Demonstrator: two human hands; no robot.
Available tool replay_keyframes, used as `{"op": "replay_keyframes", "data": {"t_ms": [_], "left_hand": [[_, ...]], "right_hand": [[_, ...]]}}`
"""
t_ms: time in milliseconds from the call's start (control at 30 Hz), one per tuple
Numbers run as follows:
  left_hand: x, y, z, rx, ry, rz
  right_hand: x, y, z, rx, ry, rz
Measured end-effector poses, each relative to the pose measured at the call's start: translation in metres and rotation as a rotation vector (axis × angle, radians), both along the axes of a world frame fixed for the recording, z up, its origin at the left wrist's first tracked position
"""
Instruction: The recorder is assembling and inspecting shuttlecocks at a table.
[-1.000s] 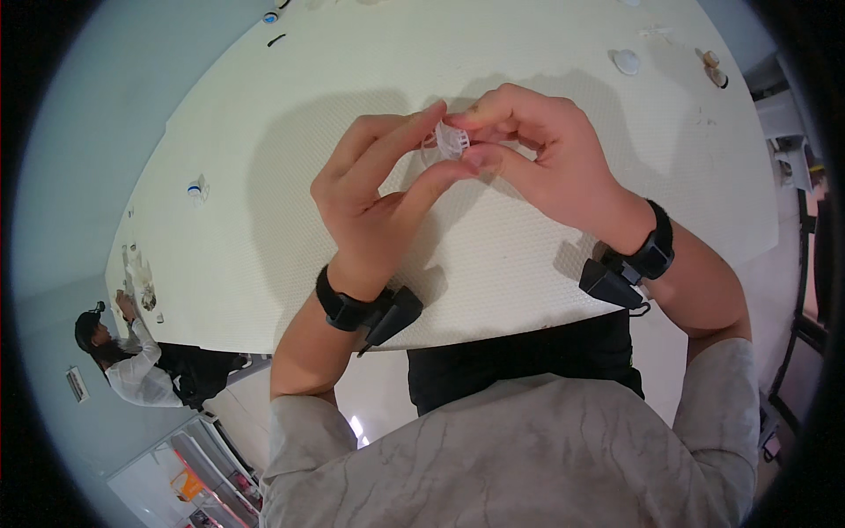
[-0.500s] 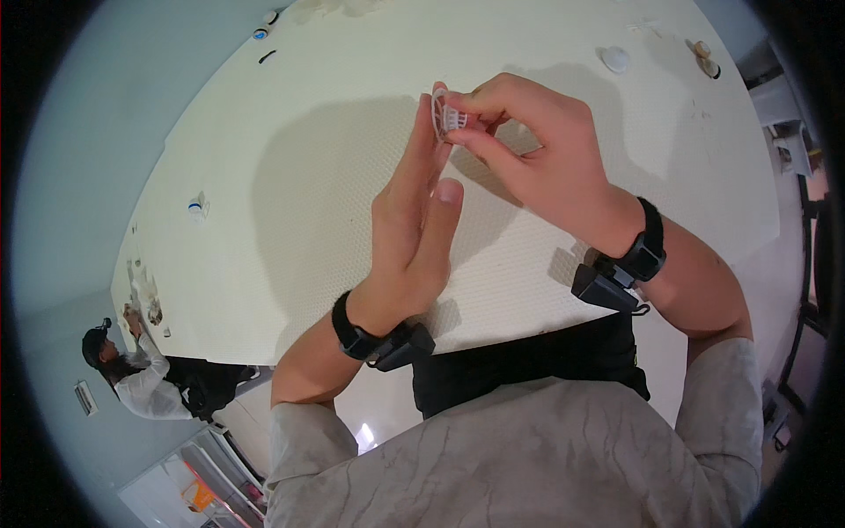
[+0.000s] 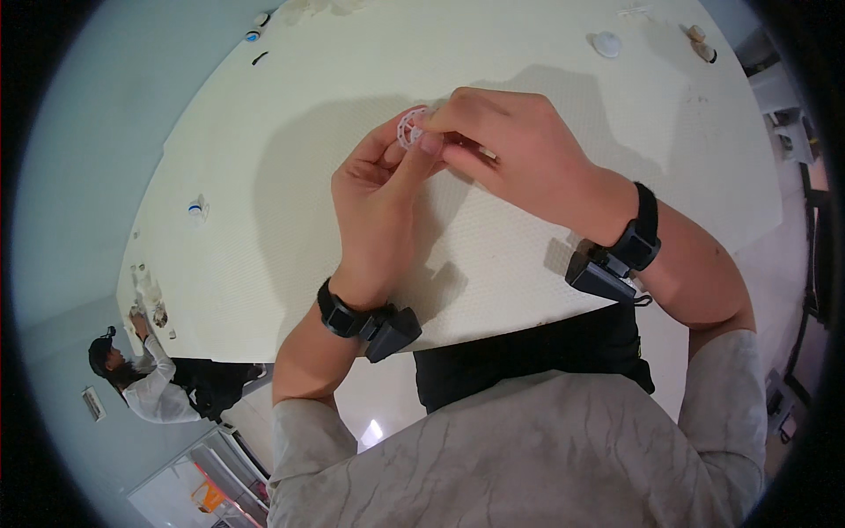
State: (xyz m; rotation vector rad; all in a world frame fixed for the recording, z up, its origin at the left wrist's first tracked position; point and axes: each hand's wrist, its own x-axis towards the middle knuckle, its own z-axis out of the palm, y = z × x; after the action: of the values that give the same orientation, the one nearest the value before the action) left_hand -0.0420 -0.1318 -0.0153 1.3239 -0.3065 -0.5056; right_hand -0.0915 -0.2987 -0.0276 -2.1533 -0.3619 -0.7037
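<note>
A small white plastic wheel-like piece (image 3: 410, 128), round with an openwork rim, is held up above the table between both hands. My left hand (image 3: 374, 198) is closed on it, with the thumb lying over its near side and the fingers behind. From the right, my right hand (image 3: 515, 132) has its fingertips pinched at the same piece, partly hiding its right side. Both wrists wear black straps with small black boxes.
The cream textured table (image 3: 502, 273) has a curved edge. On it are a white round cap-like piece (image 3: 606, 44) at the far right, small brown and dark items (image 3: 702, 46), a blue-banded white container (image 3: 195, 209) and a black strip (image 3: 260, 58). A person (image 3: 145, 383) sits at the lower left.
My left hand has gone from flat and upright to curled around the white piece. The piece has turned and moved slightly left and down, with my right hand following left.
</note>
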Motion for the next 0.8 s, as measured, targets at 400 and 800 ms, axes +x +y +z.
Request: {"op": "replay_keyframes", "data": {"t_ms": [400, 800], "left_hand": [[0.031, 0.010, -0.003, -0.121, 0.115, -0.085], [0.039, 0.017, -0.005, -0.005, 0.073, -0.057]], "right_hand": [[0.001, -0.006, 0.012, 0.235, 0.172, -0.036], [-0.002, -0.016, 0.015, 0.100, 0.265, -0.032]]}}
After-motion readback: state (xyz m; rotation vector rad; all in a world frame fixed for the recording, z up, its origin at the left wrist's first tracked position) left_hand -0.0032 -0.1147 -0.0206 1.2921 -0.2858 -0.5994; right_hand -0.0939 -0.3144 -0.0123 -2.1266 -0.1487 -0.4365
